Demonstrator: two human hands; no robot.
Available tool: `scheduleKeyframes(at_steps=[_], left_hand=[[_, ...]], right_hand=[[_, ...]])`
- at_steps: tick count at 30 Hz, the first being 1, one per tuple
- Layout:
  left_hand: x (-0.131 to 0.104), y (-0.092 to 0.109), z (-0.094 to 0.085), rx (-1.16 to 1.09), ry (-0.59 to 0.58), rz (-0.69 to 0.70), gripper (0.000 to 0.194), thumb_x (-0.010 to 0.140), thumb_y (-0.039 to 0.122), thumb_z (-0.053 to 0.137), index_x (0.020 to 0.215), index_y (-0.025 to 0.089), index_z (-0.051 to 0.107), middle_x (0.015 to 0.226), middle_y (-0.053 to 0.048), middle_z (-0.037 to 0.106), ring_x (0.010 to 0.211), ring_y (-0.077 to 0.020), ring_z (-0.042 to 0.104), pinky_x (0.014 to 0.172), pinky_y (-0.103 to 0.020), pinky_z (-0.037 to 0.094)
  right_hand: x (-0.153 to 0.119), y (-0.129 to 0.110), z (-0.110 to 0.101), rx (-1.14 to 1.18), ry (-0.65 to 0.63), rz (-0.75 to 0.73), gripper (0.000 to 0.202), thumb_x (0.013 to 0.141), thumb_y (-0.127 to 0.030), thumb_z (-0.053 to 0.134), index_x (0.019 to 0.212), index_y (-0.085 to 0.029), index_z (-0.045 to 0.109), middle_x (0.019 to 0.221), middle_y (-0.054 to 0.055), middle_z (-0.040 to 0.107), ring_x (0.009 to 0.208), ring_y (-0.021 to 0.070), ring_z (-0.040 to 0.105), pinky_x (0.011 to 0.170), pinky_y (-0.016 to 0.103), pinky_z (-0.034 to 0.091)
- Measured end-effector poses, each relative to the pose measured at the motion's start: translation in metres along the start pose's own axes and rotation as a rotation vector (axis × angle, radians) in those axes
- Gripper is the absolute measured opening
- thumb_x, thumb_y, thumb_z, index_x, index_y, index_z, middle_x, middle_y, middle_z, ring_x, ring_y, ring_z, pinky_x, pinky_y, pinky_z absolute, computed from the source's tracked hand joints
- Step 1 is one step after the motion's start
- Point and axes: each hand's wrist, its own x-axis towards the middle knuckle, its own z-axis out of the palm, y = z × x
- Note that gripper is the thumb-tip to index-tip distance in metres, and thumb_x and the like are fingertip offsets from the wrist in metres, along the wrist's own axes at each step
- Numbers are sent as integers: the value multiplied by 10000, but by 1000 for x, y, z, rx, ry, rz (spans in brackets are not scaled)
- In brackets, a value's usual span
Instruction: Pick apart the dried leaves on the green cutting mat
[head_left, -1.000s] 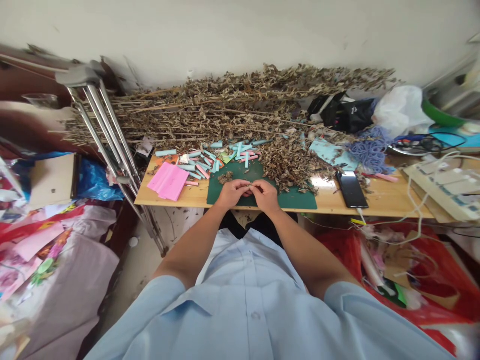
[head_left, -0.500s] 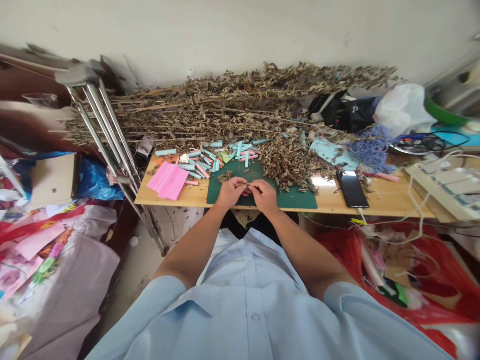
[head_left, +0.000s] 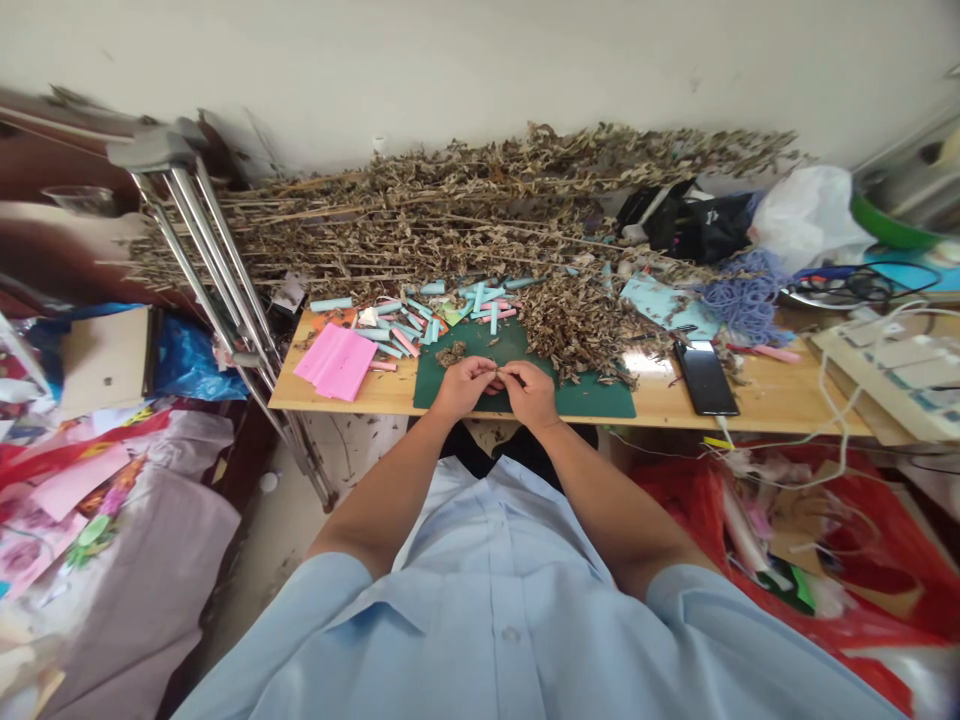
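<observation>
Over the front of a green cutting mat (head_left: 592, 398), my left hand (head_left: 463, 386) and my right hand (head_left: 531, 390) meet fingertip to fingertip. Both are closed in a pinch on a small brownish bit of dried leaf (head_left: 496, 372), mostly covered by the fingers. A little clump of crumbled dried leaf (head_left: 451, 353) lies just beyond my left hand. Past my right hand, a larger heap of dried leaves (head_left: 574, 325) spreads over the mat's right part. Several blue and pink paper rolls (head_left: 409, 325) lie behind the mat to the left.
Long dried leafy stalks (head_left: 420, 215) cover the back along the wall. Pink paper sheets (head_left: 335, 362) lie left on the wooden table (head_left: 390, 390); a phone (head_left: 705, 378), blue yarn (head_left: 746, 297) and a power strip (head_left: 892, 365) lie right. Metal crutches (head_left: 217, 250) lean at the left edge.
My fingers have shifted slightly around the small bit between them. Everything else looks the same.
</observation>
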Motion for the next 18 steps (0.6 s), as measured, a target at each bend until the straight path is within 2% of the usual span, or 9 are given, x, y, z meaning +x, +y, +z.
scheduleKeyframes(at_steps=[8, 15, 18], left_hand=[[1, -3, 1, -15, 7, 22, 376, 694, 352, 800, 936, 111, 643, 796, -60, 731, 700, -168, 715, 689, -311, 598], [1, 1, 0, -44, 51, 22, 358, 695, 392, 796, 861, 114, 643, 682, -38, 708, 639, -167, 704, 660, -309, 595], [2, 3, 0, -16, 48, 31, 325, 719, 387, 775, 847, 113, 657, 667, -36, 703, 609, -154, 688, 640, -296, 589]], right_hand=[[2, -1, -1, 16, -46, 69, 145, 918, -273, 552, 860, -216, 673, 870, 43, 676, 843, 192, 632, 818, 342, 517], [2, -2, -4, 76, -69, 13, 132, 908, -259, 587, 951, -233, 709, 995, 52, 700, 945, 196, 653, 890, 361, 523], [1, 0, -2, 56, -56, 29, 118, 894, -274, 612, 933, -236, 717, 970, 52, 706, 925, 201, 660, 882, 371, 533]])
